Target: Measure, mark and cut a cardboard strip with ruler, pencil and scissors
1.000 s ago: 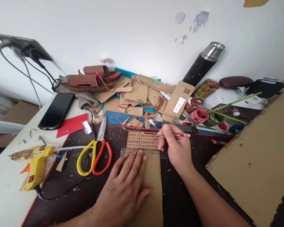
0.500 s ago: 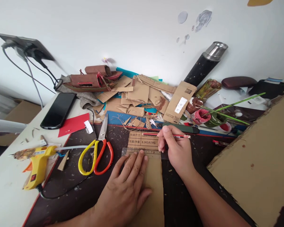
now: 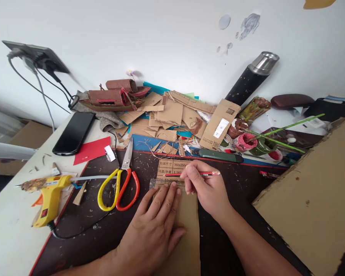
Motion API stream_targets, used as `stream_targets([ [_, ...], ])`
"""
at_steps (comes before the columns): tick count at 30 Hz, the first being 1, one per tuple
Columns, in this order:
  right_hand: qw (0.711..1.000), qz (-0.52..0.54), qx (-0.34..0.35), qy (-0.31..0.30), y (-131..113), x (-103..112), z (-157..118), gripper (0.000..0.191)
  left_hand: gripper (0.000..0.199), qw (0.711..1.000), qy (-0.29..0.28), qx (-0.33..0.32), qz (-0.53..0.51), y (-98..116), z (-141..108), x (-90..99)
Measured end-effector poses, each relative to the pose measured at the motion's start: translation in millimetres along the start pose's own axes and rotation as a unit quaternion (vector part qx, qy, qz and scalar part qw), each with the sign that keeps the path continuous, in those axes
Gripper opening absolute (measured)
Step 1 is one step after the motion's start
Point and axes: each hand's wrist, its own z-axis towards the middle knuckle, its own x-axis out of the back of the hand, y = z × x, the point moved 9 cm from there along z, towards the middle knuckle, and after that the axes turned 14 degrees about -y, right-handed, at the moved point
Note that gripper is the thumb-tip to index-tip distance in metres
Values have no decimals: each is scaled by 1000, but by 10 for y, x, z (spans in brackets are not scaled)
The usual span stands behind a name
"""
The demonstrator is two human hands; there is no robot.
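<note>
My left hand (image 3: 156,218) lies flat with its fingers stretched, pressing a clear ruler (image 3: 153,184) onto a strip of printed cardboard (image 3: 186,234). The ruler runs crosswise over the strip, just below its printed lines, and is partly covered by my fingers. A red pencil (image 3: 209,173) is pinched in my right hand (image 3: 205,188). It lies almost level, pointing left, above the ruler's upper edge; whether its tip touches the cardboard I cannot tell. Scissors (image 3: 123,188) with one yellow and one red-orange handle rest left of the strip.
At left are a yellow glue gun (image 3: 50,203) and a phone (image 3: 74,133). Cardboard scraps (image 3: 168,115) and a model boat (image 3: 109,100) lie along the wall. Paint pots (image 3: 245,142), a green-handled cutter (image 3: 220,155), a flask (image 3: 251,76) and a large cardboard sheet (image 3: 310,195) stand at right.
My right hand has moved left and slightly down with the pencil, closer to the ruler and my left fingers. My left hand stays on the ruler. The whole view has shifted slightly.
</note>
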Motion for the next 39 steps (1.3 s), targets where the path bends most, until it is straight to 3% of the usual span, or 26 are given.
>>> stream_targets([
  [7, 996, -64, 9, -61, 5, -165, -8, 43, 64, 1000, 15, -8, -1, 13, 10, 25],
  [18, 993, -93, 6, -66, 15, -170, -13, 39, 63, 999, 10, 5, -32, -3, -7, -39],
  [32, 980, -188, 26, -57, -191, -93, -42, 36, 66, 1000, 17, -1, -13, -3, -1, 10],
  [39, 985, -165, 16, -56, -212, -31, -43, 40, 65, 1000, 15, 2, -17, -6, -9, -11],
])
